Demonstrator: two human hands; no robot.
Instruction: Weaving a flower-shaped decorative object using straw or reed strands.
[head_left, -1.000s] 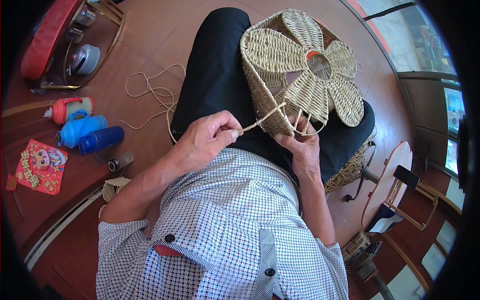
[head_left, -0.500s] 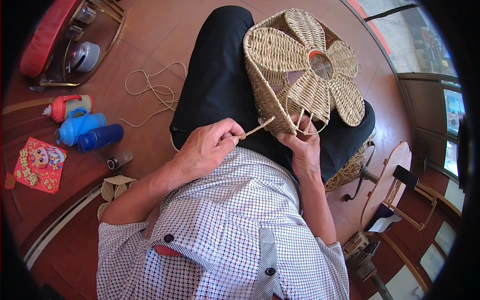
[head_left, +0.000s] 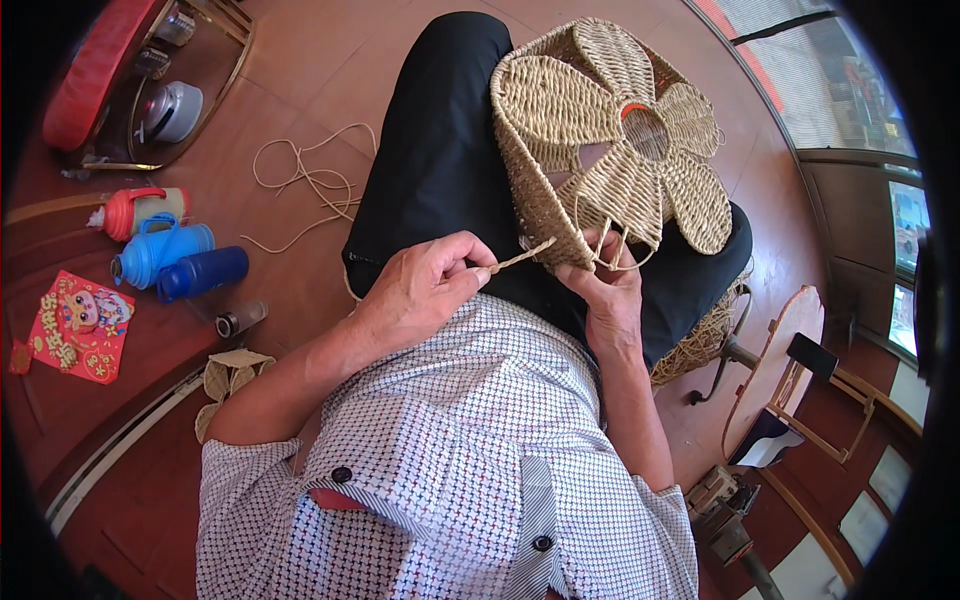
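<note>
A woven straw basket [head_left: 525,175] with a flower of braided petals [head_left: 555,95] on its upper face rests across my dark-trousered legs. The flower has a round hole in its middle. My left hand [head_left: 420,285] pinches a twisted straw cord [head_left: 520,257], whose other visible end reaches the basket's near corner. My right hand [head_left: 610,300] grips the basket's near edge beside a petal, with its thumb in front and some fingers hidden behind the weave. Thin cord loops [head_left: 625,265] hang from that petal's tip around the right fingers.
On the reddish floor at left lies a loose cord [head_left: 305,180]. Farther left are a red flask [head_left: 130,213], a blue flask [head_left: 160,250], a dark blue bottle [head_left: 203,275] and a red picture card [head_left: 80,325]. A wooden board stand [head_left: 775,365] is at right.
Almost nothing differs. My left hand and the cord have shifted very slightly, and the whole view has moved a little; both grips are the same.
</note>
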